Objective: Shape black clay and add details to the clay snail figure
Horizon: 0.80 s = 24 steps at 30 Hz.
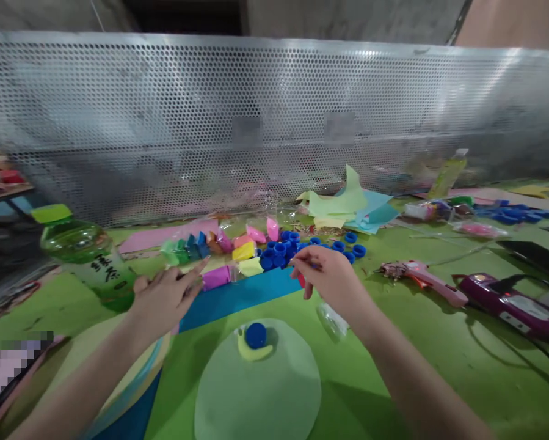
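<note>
A yellow snail with a blue cap shell (256, 338) looks already shaped on the pale green paper disc (260, 403); loose blue bottle caps (279, 249) and a purple clay packet (216, 278) sit apart, seemingly unused. The snail lies between the forearms, nearer the person than both hands. The left hand (164, 294), fingers spread, reaches just beside the packet; the right hand (331, 278) pinches its fingertips near the caps, any grip unclear.

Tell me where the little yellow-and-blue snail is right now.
In the head view, the snail sits low, just left of centre, on the rounded pale green paper, below the blue strip.
</note>
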Available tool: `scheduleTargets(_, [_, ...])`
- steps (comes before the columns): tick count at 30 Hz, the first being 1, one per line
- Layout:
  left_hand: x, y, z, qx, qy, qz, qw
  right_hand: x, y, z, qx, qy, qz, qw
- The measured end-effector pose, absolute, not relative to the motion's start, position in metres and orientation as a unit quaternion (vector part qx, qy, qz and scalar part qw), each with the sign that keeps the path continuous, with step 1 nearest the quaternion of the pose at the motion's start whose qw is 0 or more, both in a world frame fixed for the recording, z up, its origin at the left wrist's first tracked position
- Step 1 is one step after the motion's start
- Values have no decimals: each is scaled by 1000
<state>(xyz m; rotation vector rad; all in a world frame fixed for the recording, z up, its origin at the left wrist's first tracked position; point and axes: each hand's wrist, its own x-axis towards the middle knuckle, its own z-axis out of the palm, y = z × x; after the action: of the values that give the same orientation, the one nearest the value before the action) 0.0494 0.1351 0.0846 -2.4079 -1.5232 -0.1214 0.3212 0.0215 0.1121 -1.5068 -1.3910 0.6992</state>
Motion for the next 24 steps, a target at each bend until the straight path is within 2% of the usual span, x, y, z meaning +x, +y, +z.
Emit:
scheduleTargets(5, [44,143,75,-824,-555,15,114,337,24,119,-658,-530,293,448])
scheduleTargets(16, [53,135,71,-832,-529,-83,144,360,22,120,-688,-533,288,400])
scheduleTargets(21, [57,121,83,-876,-448,-123,128,362,19,123,-690,-542,318,359])
scheduleTargets(24, [64,110,85,-910,-379,-131,103,364,17,123,-703,-545,340,304])
